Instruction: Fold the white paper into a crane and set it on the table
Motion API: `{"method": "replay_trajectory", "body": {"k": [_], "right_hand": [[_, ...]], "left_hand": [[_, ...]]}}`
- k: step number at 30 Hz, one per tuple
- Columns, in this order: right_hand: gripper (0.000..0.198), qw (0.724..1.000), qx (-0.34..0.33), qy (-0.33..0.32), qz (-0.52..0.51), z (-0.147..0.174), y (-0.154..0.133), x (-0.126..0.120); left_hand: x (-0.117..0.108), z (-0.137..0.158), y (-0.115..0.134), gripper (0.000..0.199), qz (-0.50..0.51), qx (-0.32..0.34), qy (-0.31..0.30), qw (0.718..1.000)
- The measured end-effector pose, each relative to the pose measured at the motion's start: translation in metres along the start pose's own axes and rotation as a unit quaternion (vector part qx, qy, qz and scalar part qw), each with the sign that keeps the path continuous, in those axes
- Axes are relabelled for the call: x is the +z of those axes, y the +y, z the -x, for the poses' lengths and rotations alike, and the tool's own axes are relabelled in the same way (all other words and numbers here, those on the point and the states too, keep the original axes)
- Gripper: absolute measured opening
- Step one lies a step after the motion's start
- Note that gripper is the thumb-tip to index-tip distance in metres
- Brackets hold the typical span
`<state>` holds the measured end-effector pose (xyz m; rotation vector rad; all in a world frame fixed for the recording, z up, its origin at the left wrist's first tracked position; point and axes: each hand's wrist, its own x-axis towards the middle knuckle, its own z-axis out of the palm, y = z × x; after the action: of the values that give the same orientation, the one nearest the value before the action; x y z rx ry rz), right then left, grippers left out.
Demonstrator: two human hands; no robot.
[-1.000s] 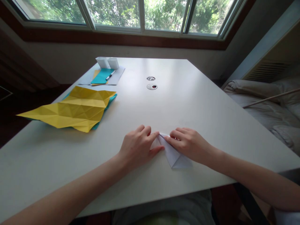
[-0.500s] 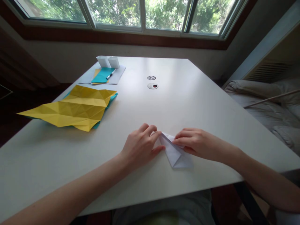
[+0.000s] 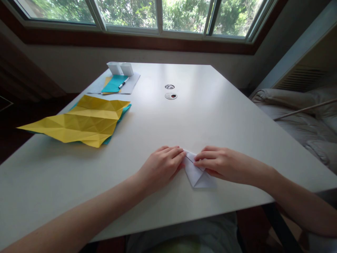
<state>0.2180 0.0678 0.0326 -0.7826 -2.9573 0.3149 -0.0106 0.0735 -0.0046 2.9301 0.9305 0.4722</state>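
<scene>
A small folded sheet of white paper (image 3: 194, 174) lies on the white table near its front edge, with diagonal creases and a pointed lower corner. My left hand (image 3: 163, 165) grips the paper's upper left edge, its fingers pressed together at the fold. From the other side, my right hand (image 3: 217, 161) holds the upper right part, fingertips along the diagonal fold. Both hands rest low over the tabletop. My right fingers hide part of the paper's right side.
On the left, a creased yellow sheet (image 3: 86, 121) lies over a teal one (image 3: 126, 109). Farther back are a teal paper (image 3: 115, 83), a pen (image 3: 123, 83) and two white folded paper boxes (image 3: 126, 69). Round inserts (image 3: 171, 96) sit in the white table (image 3: 226, 116).
My left hand has shifted slightly right, its raised fingers now flattened and closed on the paper's upper edge. The flap there looks pressed flatter. My right hand has barely moved.
</scene>
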Motion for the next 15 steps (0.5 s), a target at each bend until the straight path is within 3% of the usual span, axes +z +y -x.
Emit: {"method": "replay_trajectory", "body": {"k": [15], "right_hand": [[0.018, 0.999, -0.031, -0.037, -0.009, 0.0009, 0.0026, -0.0045]], "left_hand": [[0.0014, 0.0005, -0.0001, 0.022, -0.046, 0.032, 0.001, 0.998]]}}
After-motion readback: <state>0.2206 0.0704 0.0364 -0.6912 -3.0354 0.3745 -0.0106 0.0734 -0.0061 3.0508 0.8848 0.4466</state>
